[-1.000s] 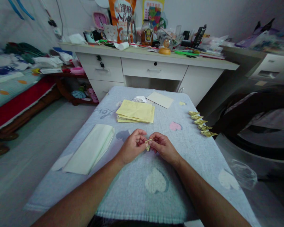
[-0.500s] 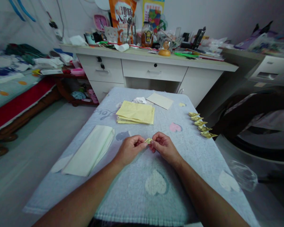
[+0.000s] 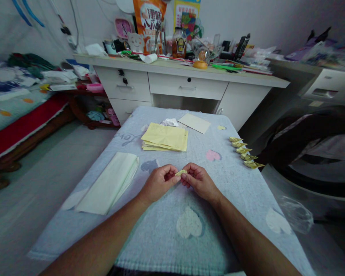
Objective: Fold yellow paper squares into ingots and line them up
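Note:
Between my fingertips, above the middle of the table, is a small folded piece of yellow paper (image 3: 181, 173). My left hand (image 3: 161, 181) pinches its left end with thumb and fingers. On the other end, my right hand (image 3: 199, 180) is closed in a pinch too, and its fingers partly cover the paper. Beyond my hands lies a stack of yellow paper sheets (image 3: 165, 137). A row of several folded yellow paper boats (image 3: 243, 151) stands along the table's right edge.
The table wears a light blue cloth (image 3: 161, 237) with heart prints. Folded pale green-white paper (image 3: 109, 183) lies at left, a cream card (image 3: 194, 123) and crumpled white tissue (image 3: 170, 122) at the back. Behind stands a cluttered white desk (image 3: 186, 80); a washing machine (image 3: 327, 86) is at right.
The fingers of both hands have shifted slightly on the folded yellow paper, and it has turned a little. Everything on the table stays where it was.

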`<state>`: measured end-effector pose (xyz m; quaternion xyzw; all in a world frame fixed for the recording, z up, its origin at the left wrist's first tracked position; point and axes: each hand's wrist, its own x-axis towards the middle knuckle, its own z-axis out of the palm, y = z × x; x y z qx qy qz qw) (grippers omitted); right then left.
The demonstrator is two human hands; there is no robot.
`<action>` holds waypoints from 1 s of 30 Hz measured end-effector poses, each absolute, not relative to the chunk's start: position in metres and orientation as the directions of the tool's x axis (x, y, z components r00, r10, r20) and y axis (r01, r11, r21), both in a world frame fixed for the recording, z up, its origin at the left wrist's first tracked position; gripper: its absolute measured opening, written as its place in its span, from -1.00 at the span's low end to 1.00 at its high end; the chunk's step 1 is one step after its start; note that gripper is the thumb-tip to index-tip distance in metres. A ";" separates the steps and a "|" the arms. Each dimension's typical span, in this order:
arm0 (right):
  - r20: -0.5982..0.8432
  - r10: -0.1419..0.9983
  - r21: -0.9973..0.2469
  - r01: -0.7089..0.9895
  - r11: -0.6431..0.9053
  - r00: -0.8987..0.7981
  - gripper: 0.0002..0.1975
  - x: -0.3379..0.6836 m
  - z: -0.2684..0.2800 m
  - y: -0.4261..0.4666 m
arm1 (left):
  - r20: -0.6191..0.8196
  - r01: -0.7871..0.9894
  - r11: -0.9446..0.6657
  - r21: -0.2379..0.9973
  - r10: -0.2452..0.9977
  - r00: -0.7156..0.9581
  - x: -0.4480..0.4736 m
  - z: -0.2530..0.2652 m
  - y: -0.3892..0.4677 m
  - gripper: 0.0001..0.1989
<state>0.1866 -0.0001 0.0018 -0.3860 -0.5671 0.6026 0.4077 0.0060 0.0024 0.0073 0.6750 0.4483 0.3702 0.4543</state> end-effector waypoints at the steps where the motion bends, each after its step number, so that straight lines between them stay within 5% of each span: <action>1: -0.001 0.930 -0.998 -0.059 -0.025 -0.368 -0.73 0.187 0.002 0.000 | 0.081 0.266 -0.174 0.948 0.941 0.328 0.006 0.007 0.003 -0.87; 21: -0.064 0.908 -0.991 -0.084 -0.108 -0.413 -0.65 0.188 0.002 0.002 | 0.205 0.478 -0.373 0.795 0.908 0.366 0.004 0.012 -0.001 -0.80; 30: -0.091 0.909 -0.988 -0.077 -0.134 -0.408 -0.63 0.189 -0.001 0.005 | 0.269 0.465 -0.404 0.788 0.905 0.330 0.003 0.016 0.000 -0.98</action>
